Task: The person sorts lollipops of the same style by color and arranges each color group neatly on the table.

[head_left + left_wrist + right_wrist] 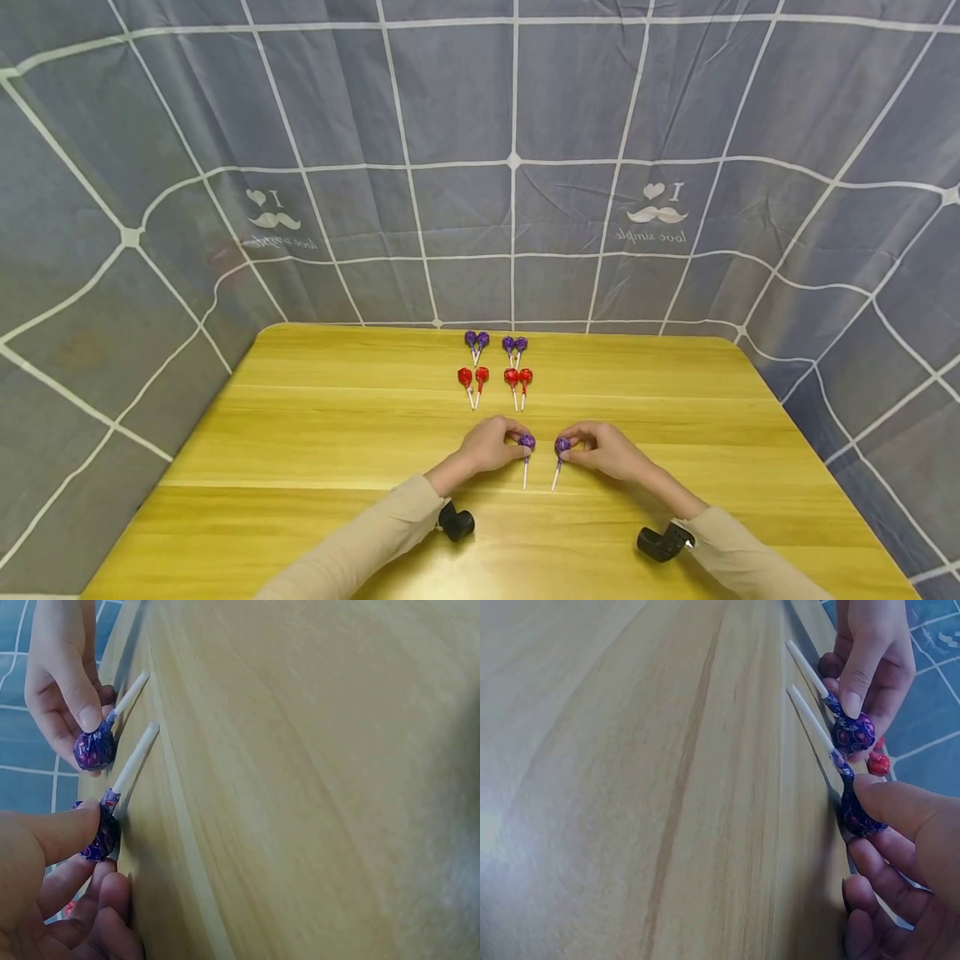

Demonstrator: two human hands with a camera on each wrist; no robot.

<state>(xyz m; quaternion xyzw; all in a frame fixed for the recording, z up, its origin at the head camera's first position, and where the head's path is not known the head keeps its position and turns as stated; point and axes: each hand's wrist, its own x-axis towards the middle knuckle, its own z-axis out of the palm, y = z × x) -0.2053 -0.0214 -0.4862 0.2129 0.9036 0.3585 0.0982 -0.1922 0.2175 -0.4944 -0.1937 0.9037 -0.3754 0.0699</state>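
Note:
My left hand (491, 444) pinches the wrapped head of a purple lollipop (527, 442) between thumb and fingers. Just to its right, my right hand (604, 451) pinches a second purple lollipop (562, 447) in the same way. Both white sticks point toward the front edge of the table, the right one slanting a little. In the left wrist view, the left hand's lollipop (105, 834) lies close over the wood with its stick free of the fingers. The right wrist view has the right hand's lollipop (857, 808) under the thumb.
Beyond the hands, two pairs of red lollipops (465, 379) lie in a row on the wooden table (315, 433). Behind them are two pairs of purple lollipops (521, 344). A grey checked curtain (465, 208) hangs around the table's back and sides.

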